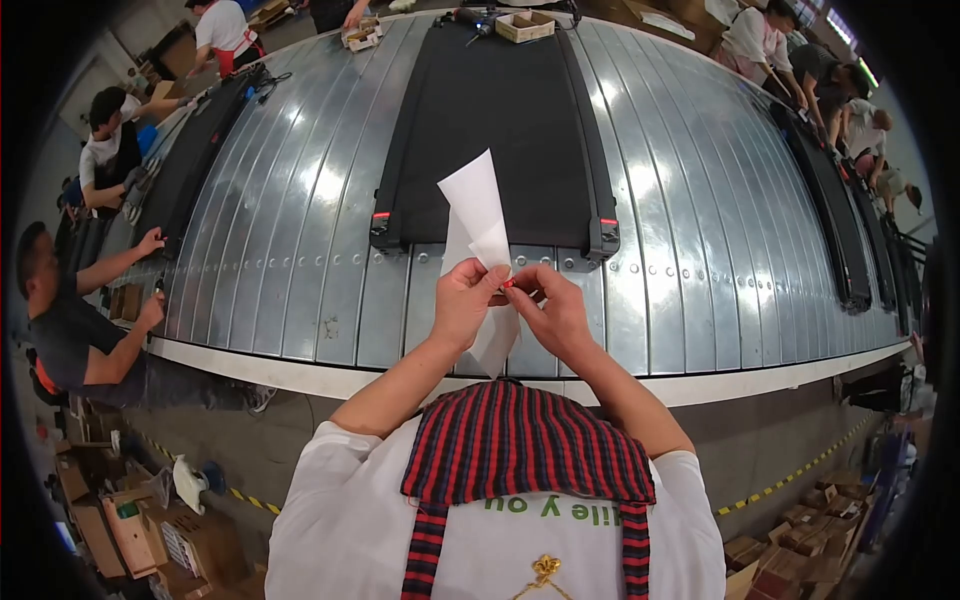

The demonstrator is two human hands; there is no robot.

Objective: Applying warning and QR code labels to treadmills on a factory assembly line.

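Observation:
Both my hands meet in front of my chest, over the near edge of the metal table. My left hand [467,303] pinches a white paper sheet [472,200], whose upper part stands up, folded, while a lower part hangs below my fingers. In my right hand [552,310], the thumb and fingers close on a small red piece [509,284] at the paper's edge; it is too small to tell its kind. Beyond my hands lies a long black treadmill deck [490,130] with dark end caps [603,236] bearing red marks.
More black decks lie at the left [205,165] and right [825,210] of the slatted metal conveyor table [300,260]. A tray [525,26] and a power drill [470,20] sit at the far end. A person [85,320] works at the left; cardboard boxes [810,540] are piled behind.

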